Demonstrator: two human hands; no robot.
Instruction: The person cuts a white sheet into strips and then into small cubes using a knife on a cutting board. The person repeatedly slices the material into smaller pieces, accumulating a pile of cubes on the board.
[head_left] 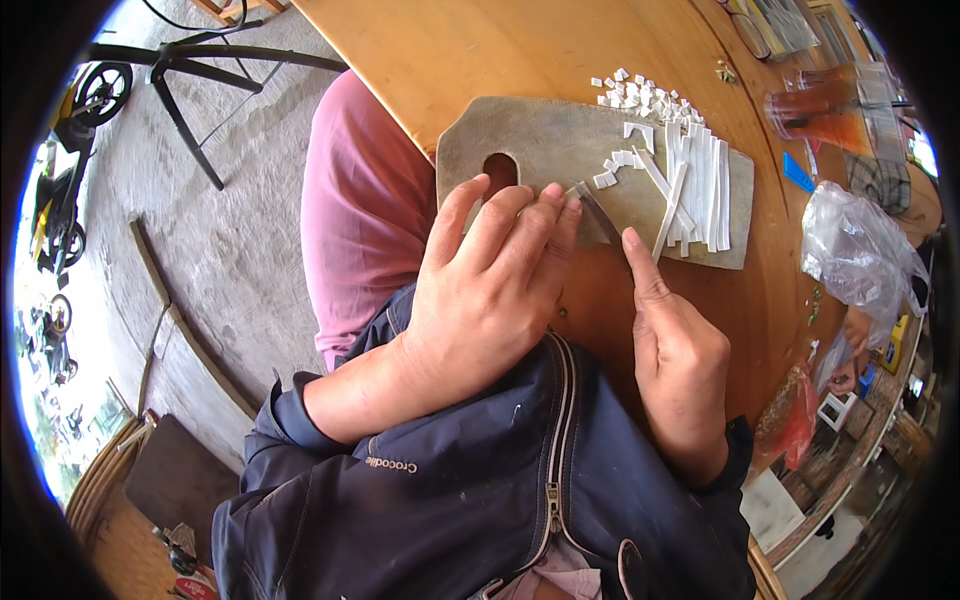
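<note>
Now a thin white strip (590, 192) is pinned flat on the worn grey board (520, 140) by the left hand (490, 290); a knife (600, 215) is gripped by the right hand (680, 350).

Person wears a dark navy zip-up jacket (470, 490), fabric speckled with pale spots and smudges. Metal zipper (557, 440) runs down the jacket's centre, half open; a strip of pale pink undershirt (560, 580) shows just below the zipper's lower end. Small light lettering sits left of the zipper. Both sleeves are pushed back, cuffs bunched at the wrists. Pink trousers (360, 210) above the jacket's left sleeve. Both grips bare, no gloves or rings.
</note>
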